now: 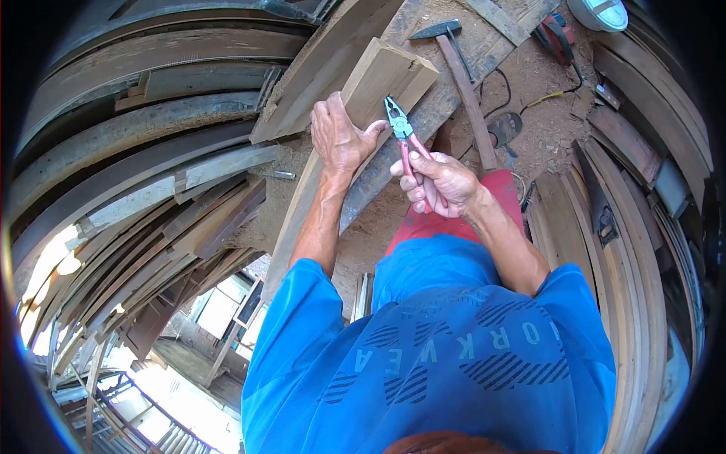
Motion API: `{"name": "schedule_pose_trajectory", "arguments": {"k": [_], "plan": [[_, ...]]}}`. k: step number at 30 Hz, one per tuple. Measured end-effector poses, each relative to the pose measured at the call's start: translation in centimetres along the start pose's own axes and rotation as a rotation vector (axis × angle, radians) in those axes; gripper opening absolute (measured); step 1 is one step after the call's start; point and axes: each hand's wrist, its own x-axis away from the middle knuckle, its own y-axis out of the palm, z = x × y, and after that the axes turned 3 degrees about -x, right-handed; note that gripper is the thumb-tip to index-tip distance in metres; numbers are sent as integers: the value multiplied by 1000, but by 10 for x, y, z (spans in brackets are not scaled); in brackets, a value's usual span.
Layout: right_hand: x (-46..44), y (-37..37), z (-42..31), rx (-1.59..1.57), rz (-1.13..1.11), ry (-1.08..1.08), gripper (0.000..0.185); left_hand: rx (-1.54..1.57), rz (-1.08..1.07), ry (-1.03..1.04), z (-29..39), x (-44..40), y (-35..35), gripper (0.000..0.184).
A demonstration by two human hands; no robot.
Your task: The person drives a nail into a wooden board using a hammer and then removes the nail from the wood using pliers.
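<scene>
My left hand [342, 138] is closed over the left edge of a long, thick wooden board [384, 76], its thumb stretched across the top face. My right hand [440, 183] is wrapped around the red handles of a pair of combination pliers [401, 125]. The pliers' metal jaws are parted a little and point at the board's face, close to my left thumb. I cannot tell whether the jaws touch the wood. A dark notch or hole shows near the board's far end. Beside the board, a hammer [467, 98] with a long wooden handle lies across the bench.
The worn workbench [484, 49] carries sawdust and a wood strip. Stacked planks [174, 106] fill the left side, and more boards [624, 250] stand at the right. A red power tool [556, 38] with a cord, a sandal [505, 129] and a white bucket [601, 13] are on the floor.
</scene>
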Motion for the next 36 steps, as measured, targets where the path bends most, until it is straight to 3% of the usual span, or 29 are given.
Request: {"name": "schedule_pose_trajectory", "arguments": {"k": [9, 11, 14, 22, 25, 28, 31, 32, 34, 36], "plan": [[3, 1, 8, -155, -43, 55, 29, -62, 45, -8, 10, 5, 0, 98], [5, 1, 4, -117, -12, 66, 27, -49, 73, 7, 11, 5, 1, 98], [7, -9, -5, 255, 120, 19, 25, -85, 59, -2, 14, 5, -1, 98], [6, 9, 12, -331, -139, 66, 25, -97, 32, -42, 14, 7, -1, 96], [11, 10, 4, -250, -35, 91, 25, -92, 55, -35, 14, 8, 2, 97], [12, -4, -9, 373, 183, -12, 24, -100, 40, -46, 15, 13, 0, 99], [30, 8, -12, 707, 325, -50, 27, -69, 17, -61, 14, 0, -4, 99], [44, -1, 2, 409, 147, -21, 30, -51, 3, -71, 12, -1, -6, 98], [77, -8, 30, 357, 249, -23, 30, -30, -51, -71, 3, 3, -6, 99], [92, -17, 39, 337, 318, -157, 26, -26, -91, -84, 1, -9, -3, 100]]}}
